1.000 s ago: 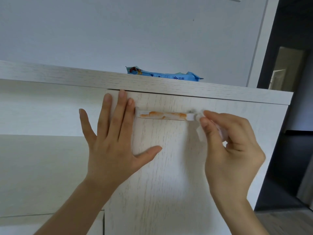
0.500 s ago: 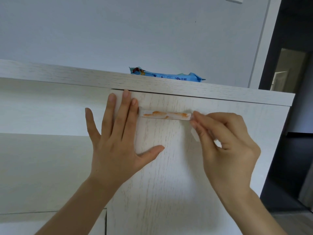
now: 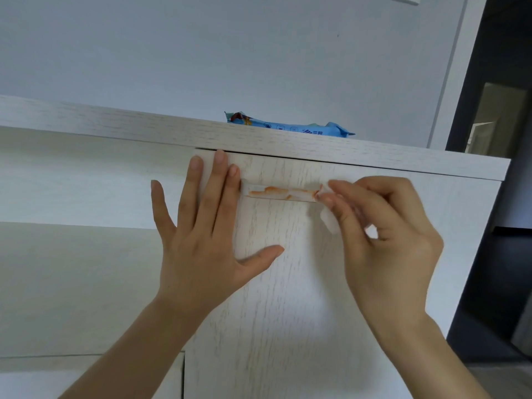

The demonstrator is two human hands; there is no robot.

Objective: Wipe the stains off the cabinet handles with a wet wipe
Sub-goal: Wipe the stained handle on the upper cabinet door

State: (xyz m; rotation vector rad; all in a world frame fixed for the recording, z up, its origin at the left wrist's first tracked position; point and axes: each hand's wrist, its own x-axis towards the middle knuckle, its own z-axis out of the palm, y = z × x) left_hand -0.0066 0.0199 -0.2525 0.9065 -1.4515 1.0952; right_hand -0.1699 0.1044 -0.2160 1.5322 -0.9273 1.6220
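Note:
A white bar handle [image 3: 280, 194] smeared with orange stains runs across the top of the pale wood cabinet door [image 3: 288, 298]. My right hand [image 3: 385, 237] pinches a folded white wet wipe [image 3: 328, 218] against the handle's right end. My left hand [image 3: 201, 234] lies flat on the door with fingers straight, its fingertips just left of the handle. Most of the wipe is hidden behind my right fingers.
A blue wet wipe pack [image 3: 290, 128] lies on the cabinet top [image 3: 115, 125] above the door. An open shelf recess [image 3: 72, 269] sits to the left. A dark doorway [image 3: 501, 197] opens on the right, past the cabinet's side.
My right hand has slid the wipe slightly left onto the handle's right end. My left hand stays pressed flat on the door.

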